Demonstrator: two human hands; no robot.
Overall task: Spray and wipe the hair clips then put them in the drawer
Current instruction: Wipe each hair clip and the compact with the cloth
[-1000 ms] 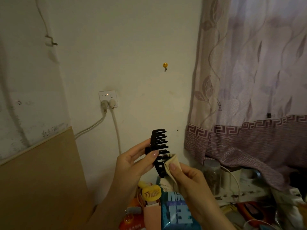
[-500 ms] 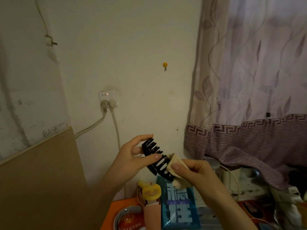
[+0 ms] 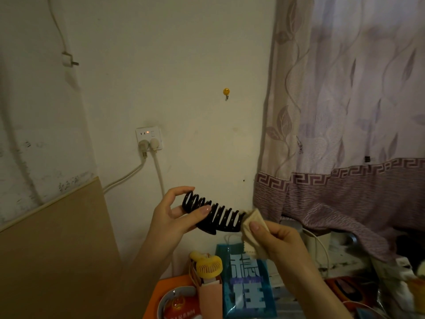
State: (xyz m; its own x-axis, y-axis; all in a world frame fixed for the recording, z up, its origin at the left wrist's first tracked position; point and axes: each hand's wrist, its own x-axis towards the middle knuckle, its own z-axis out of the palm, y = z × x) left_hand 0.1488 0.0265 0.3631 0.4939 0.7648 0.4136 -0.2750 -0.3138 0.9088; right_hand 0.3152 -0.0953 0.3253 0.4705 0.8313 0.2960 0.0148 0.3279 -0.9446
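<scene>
A large black claw hair clip [image 3: 215,215] is held up in front of the wall, lying nearly level with its teeth facing me. My left hand [image 3: 171,215] grips its left end between thumb and fingers. My right hand [image 3: 276,238] pinches a small beige cloth [image 3: 251,226] against the clip's right end. The lower part of the cloth hangs down behind my right thumb. No spray bottle or drawer shows in view.
Below my hands stand a yellow mini fan [image 3: 208,267], a blue printed bag [image 3: 247,286] and an orange surface [image 3: 165,291] with a bowl. A wall socket [image 3: 149,141] with two cables is at left, a patterned curtain [image 3: 345,123] at right, cluttered items beneath it.
The clip has turned from upright to nearly level, tilting its top to the left. My right hand with the cloth has slid along to the clip's right end.
</scene>
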